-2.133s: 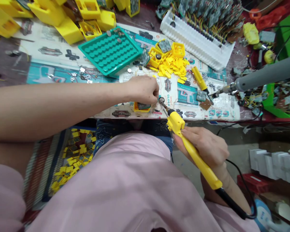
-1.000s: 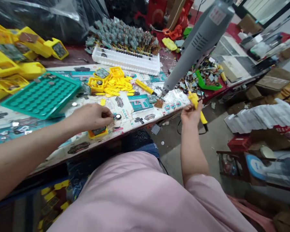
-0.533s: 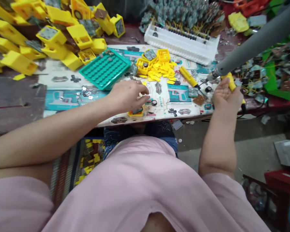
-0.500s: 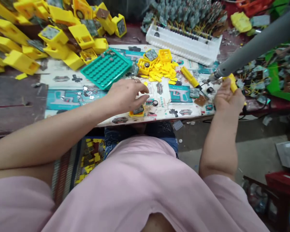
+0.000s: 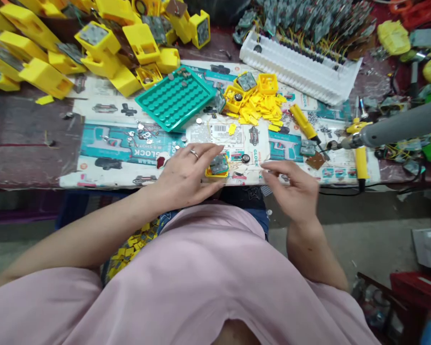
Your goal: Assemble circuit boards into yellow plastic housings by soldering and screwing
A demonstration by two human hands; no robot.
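Note:
My left hand [image 5: 187,175] curls round a small yellow plastic housing [image 5: 208,174], index finger along its far side and thumb along its near side. A grey circuit board [image 5: 220,164] sits inside the housing. To the right, my right hand [image 5: 292,184] is above the table's front edge, thumb and index finger pinched together. Anything between those fingertips is too small to make out. A round black part [image 5: 245,158] lies between the two hands. Farther right, a yellow-handled tool with a cable [image 5: 361,163] lies by the grey rod [image 5: 398,125] with a metal tip.
A green ridged tray [image 5: 175,98] lies beyond my left hand, near loose yellow pieces [image 5: 260,108]. Yellow housings [image 5: 111,57] pile up at back left. A white rack [image 5: 298,72] holds wired boards at the back. Another yellow-handled tool [image 5: 303,122] points toward the rod's tip.
My right hand has let go of the yellow-handled tool on the right and come left toward the middle. My left hand has lowered round the yellow housing. The view has shifted slightly.

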